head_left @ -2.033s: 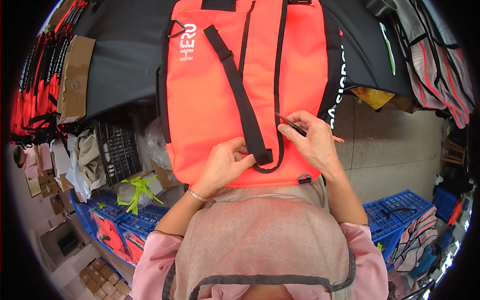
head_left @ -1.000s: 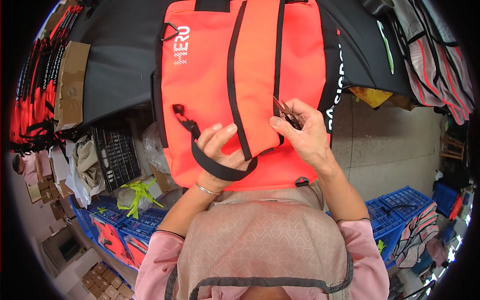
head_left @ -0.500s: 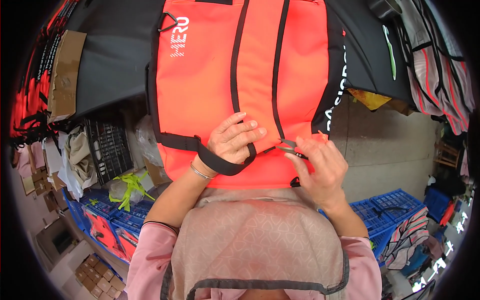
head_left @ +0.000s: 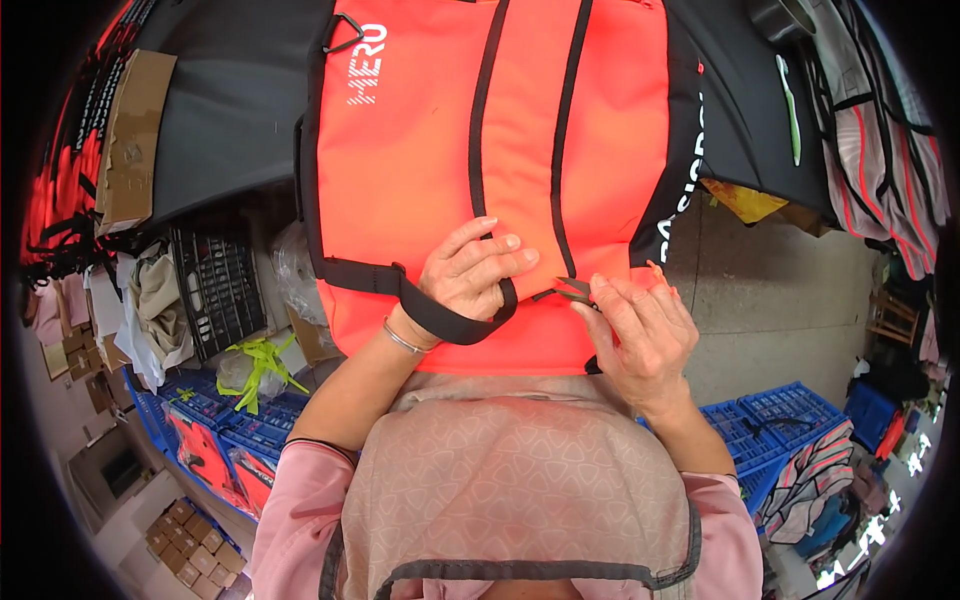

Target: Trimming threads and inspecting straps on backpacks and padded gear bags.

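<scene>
Here the left hand (head_left: 470,275) grips the black strap (head_left: 440,315) against the orange vest (head_left: 500,150); at three o'clock, the right hand (head_left: 640,335) pinches small thread snips (head_left: 572,290) touching its hem

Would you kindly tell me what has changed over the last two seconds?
The black strap swung from the vest's middle to lower left and now wraps the left hand. The right hand dropped lower, bringing its small snips to the trim. The orange vest still lies on the dark table.
</scene>
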The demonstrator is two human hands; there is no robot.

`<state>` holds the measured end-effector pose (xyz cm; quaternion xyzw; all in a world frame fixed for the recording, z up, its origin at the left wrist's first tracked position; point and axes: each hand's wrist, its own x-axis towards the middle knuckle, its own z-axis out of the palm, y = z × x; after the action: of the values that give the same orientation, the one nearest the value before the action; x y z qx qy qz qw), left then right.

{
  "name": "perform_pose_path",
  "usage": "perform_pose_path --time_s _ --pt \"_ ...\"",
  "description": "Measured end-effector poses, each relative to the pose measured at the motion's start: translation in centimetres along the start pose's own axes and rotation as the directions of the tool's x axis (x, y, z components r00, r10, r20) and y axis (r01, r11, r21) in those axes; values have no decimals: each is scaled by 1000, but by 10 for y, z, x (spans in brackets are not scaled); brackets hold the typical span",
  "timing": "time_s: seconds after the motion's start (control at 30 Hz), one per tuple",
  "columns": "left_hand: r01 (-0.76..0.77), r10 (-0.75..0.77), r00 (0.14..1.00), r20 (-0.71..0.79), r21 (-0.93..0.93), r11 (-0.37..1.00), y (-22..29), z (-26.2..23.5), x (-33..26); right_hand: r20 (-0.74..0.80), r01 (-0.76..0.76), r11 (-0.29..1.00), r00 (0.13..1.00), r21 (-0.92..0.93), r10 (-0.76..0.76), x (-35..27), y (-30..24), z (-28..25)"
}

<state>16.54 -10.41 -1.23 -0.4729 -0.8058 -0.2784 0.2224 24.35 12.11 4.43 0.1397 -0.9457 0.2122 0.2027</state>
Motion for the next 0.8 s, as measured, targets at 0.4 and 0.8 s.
perform_pose_path --time_s 0.4,0.8 --pt "39 -39 999 9 -44 998 -2 -1 2 31 -1 1000 1000 -2 1 3 -2 1" --pt "146 -147 989 -6 -76 986 2 3 9 370 -565 653 824 504 428 9 7 5"
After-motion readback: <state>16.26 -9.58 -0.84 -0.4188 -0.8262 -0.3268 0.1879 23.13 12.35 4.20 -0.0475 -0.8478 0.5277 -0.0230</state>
